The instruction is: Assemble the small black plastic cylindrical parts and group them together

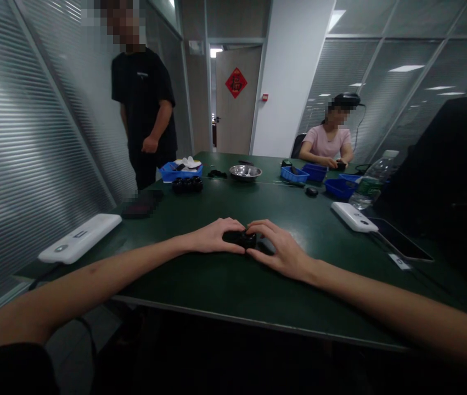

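A small, dark, glossy black object (pixel 239 237) lies low over the green table in front of me; its exact kind is too dark to make out. My left hand (pixel 212 236) wraps round its left side, with thumb and fingers closed on it. From the other side, my right hand (pixel 280 249) grips its right end between curved fingers and thumb. Both hands rest close to the tabletop, their fingertips almost meeting. Part of the object is hidden behind the fingers.
White power banks (pixel 80 238) lie left and right, the right one beside a phone (pixel 401 239) and a water bottle (pixel 369 184). Farther back are blue bins (pixel 181 174), black round parts (pixel 187 185) and a metal bowl (pixel 245 173). One person stands; another sits opposite.
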The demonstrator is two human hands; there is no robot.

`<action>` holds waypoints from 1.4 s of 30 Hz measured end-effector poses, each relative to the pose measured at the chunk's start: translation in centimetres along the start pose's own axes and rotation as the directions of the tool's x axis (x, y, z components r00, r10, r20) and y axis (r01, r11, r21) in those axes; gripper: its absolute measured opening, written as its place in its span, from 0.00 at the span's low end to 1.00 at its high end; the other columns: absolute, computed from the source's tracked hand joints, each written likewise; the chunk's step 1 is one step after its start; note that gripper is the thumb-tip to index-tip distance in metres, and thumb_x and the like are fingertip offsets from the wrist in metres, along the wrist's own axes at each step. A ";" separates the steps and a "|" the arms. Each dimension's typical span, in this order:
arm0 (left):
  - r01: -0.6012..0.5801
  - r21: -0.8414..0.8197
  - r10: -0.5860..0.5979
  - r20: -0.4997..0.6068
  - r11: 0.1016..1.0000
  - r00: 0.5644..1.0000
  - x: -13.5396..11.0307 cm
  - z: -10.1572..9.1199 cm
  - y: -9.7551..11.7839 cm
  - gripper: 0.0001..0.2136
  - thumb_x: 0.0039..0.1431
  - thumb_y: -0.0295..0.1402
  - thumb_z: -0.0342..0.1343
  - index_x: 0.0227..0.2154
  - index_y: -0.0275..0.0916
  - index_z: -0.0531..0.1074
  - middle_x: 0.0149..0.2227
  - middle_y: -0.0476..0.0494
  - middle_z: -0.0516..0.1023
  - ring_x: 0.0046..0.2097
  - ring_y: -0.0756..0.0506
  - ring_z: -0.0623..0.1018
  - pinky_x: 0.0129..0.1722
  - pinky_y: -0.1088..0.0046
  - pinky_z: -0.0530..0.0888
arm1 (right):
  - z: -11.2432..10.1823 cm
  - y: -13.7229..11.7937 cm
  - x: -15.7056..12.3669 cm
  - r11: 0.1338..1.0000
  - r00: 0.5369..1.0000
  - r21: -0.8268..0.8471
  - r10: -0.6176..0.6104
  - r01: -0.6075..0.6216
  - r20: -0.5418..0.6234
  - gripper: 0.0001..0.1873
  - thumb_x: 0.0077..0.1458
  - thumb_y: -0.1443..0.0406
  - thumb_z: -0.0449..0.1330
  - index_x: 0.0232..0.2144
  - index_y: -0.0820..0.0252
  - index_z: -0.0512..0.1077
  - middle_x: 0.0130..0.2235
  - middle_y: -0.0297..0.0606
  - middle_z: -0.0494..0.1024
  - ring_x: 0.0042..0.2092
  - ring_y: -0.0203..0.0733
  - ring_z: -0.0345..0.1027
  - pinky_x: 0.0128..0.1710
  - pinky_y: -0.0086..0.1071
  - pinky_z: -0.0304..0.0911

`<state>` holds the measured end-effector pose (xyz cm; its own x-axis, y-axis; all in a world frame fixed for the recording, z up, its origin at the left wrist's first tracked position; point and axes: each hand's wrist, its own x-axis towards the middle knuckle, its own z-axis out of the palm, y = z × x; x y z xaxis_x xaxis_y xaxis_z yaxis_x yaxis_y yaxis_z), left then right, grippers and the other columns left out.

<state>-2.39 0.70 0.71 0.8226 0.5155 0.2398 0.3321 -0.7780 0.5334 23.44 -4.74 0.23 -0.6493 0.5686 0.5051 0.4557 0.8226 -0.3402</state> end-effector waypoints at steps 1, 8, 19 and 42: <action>0.006 -0.007 -0.006 0.005 1.000 1.000 -0.1 -0.1 -0.1 0.23 0.60 0.48 0.65 0.55 0.43 0.75 0.55 0.40 0.76 0.56 0.38 0.74 0.56 0.60 0.67 | 0.1 0.1 0.0 1.000 1.000 0.006 0.013 -0.013 -0.001 0.21 0.63 0.60 0.64 0.56 0.52 0.66 0.56 0.44 0.73 0.54 0.50 0.71 0.54 0.48 0.71; 0.092 -0.074 -0.088 0.059 0.993 0.994 -0.6 -2.0 -0.4 0.28 0.59 0.46 0.65 0.61 0.47 0.70 0.60 0.41 0.74 0.60 0.38 0.73 0.59 0.59 0.67 | 0.0 0.6 0.0 0.999 0.998 -0.005 0.032 -0.032 0.049 0.19 0.64 0.61 0.62 0.56 0.53 0.68 0.53 0.42 0.77 0.49 0.48 0.74 0.49 0.44 0.72; 0.676 0.412 -0.310 -0.661 0.611 0.684 -4.6 -10.4 -11.0 0.23 0.67 0.43 0.51 0.59 0.36 0.71 0.59 0.33 0.73 0.60 0.33 0.71 0.60 0.52 0.66 | -8.2 15.9 -0.9 0.733 0.796 -0.347 0.437 -0.585 -0.420 0.22 0.61 0.58 0.61 0.55 0.59 0.69 0.50 0.46 0.81 0.50 0.51 0.76 0.50 0.41 0.69; 0.845 0.361 -0.585 -0.610 0.395 0.534 -5.9 -12.3 -16.7 0.26 0.65 0.51 0.50 0.57 0.36 0.65 0.51 0.27 0.79 0.53 0.28 0.77 0.58 0.47 0.62 | -9.3 20.3 -4.7 0.285 0.598 -0.571 0.635 -0.770 -0.489 0.25 0.64 0.54 0.52 0.55 0.63 0.69 0.51 0.60 0.77 0.55 0.68 0.64 0.54 0.64 0.52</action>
<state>-18.43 15.08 0.43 -0.0364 0.9497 0.3112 0.9928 -0.0012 0.1198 41.37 9.25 -1.69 0.1993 0.8579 0.4736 0.9774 -0.2091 -0.0326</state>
